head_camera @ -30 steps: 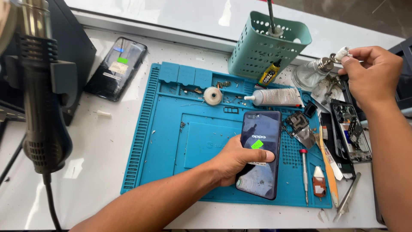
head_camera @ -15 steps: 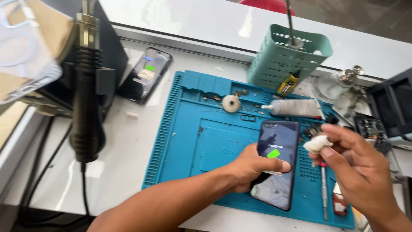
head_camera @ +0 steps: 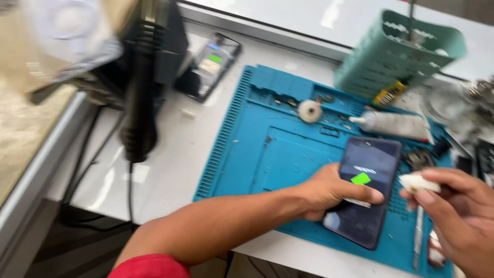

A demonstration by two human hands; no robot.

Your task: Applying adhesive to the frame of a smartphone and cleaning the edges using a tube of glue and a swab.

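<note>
A dark smartphone with a green tab on its screen lies on the blue work mat. My left hand grips the phone's lower left side, thumb across the glass. My right hand hovers at the phone's right edge and pinches a small white wad between thumb and fingers. The picture is motion-blurred.
A teal basket stands at the back right with a white tube and a tape roll on the mat near it. A second phone lies beyond the mat. A black hot-air tool hangs at left. Small tools lie at right.
My right hand came from the far right clutter down to the phone's right edge with the white wad. The view swung left and closer. My left hand stayed on the phone.
</note>
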